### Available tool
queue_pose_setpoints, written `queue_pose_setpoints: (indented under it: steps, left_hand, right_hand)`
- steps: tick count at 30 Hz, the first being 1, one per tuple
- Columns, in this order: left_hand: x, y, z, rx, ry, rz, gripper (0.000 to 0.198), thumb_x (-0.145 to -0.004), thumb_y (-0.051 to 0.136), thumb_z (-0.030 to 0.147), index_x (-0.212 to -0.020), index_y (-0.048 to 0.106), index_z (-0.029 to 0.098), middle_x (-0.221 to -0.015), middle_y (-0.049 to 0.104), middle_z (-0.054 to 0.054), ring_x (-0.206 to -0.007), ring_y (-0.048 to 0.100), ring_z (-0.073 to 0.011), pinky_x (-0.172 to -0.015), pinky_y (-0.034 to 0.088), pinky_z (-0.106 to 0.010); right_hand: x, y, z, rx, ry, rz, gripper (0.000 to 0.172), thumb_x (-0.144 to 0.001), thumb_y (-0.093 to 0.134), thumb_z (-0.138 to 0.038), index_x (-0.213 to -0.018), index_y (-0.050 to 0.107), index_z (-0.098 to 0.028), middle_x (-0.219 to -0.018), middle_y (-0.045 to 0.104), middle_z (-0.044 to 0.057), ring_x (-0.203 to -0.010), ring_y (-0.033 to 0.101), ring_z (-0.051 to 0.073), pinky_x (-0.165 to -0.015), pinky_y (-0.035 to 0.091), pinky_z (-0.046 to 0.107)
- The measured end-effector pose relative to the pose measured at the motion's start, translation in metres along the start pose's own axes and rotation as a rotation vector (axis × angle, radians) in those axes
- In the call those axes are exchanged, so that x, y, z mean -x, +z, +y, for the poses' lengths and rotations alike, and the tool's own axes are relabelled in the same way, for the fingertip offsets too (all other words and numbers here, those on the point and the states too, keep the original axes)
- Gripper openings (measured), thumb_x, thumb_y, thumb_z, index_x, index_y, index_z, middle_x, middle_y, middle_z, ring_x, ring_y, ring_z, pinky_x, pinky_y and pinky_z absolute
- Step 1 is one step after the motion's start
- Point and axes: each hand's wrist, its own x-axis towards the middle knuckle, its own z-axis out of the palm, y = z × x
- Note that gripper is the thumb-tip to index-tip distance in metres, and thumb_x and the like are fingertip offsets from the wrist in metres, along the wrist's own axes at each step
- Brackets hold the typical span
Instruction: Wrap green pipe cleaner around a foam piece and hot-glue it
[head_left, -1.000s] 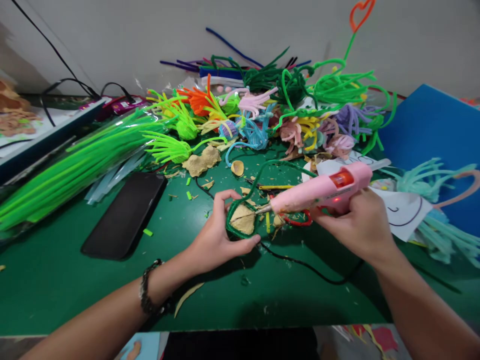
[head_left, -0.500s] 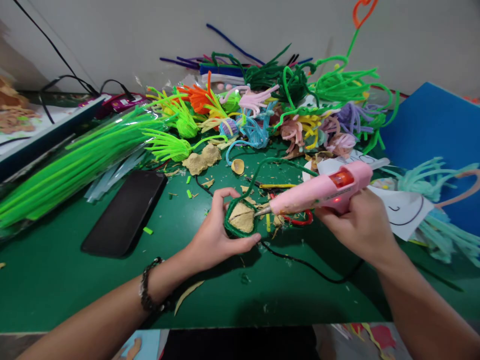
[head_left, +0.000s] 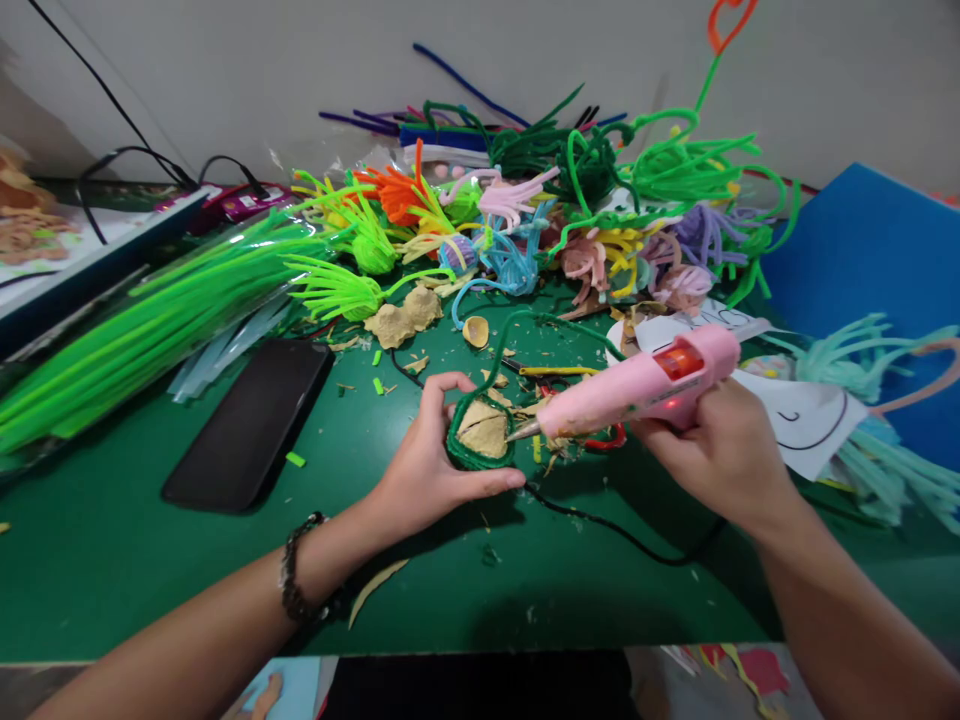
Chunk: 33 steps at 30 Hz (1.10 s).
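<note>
Green and fuzzy, the pipe-cleaner ring [head_left: 475, 462] around a tan crumbly lump [head_left: 484, 428], judged light, bendable and easily crushed, is cupped by its outer rim on the table [head_left: 525, 585] within the curled fingers of the left hand [head_left: 421, 472], while the pink glue gun [head_left: 645, 385] is clenched in the right hand [head_left: 720, 450].

Your green table [head_left: 112, 560] bears a black phone [head_left: 247, 425] at nine o'clock, a pipe-cleaner heap [head_left: 525, 210] at twelve and a blue sheet [head_left: 862, 260] at two. The green ring [head_left: 469, 460] rests near its centre.
</note>
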Motion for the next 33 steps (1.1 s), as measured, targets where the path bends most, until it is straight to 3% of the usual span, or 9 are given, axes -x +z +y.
queue_pose_setpoints:
  steps: [13,23,33]
  left_hand:
    - [0.0011,0.0003,-0.0037,-0.023,0.028,0.017,0.06,-0.057,0.071,0.042,-0.098,0.032,0.022,-0.098,0.048,-0.001,-0.082,0.052,-0.0152,-0.073,0.041,-0.025]
    - [0.0004,-0.0002,0.0005,-0.008,-0.061,-0.079,0.061,-0.058,0.07,0.041,-0.1,0.03,0.022,-0.084,0.051,0.002,-0.072,0.053,-0.0145,-0.065,0.042,-0.024]
    - [0.0003,0.0003,-0.0027,-0.066,-0.009,-0.053,0.059,-0.058,0.07,0.04,-0.099,0.031,0.022,-0.087,0.05,0.001,-0.075,0.051,-0.0147,-0.066,0.04,-0.024]
  right_hand:
    - [0.0037,-0.0001,0.0025,0.007,-0.046,-0.007,0.011,-0.065,0.043,-0.02,-0.058,0.035,-0.022,-0.048,0.043,-0.001,-0.043,0.039,0.013,-0.039,0.029,0.025]
    - [0.0051,0.004,0.0032,0.016,-0.093,0.031,0.012,-0.07,0.045,-0.021,-0.06,0.037,-0.022,-0.052,0.047,0.0,-0.046,0.044,0.015,-0.041,0.033,0.026]
    - [0.0058,0.0043,0.0034,0.053,-0.171,0.035,0.014,-0.072,0.044,-0.019,-0.062,0.035,-0.022,-0.053,0.048,0.001,-0.049,0.047,0.016,-0.042,0.035,0.027]
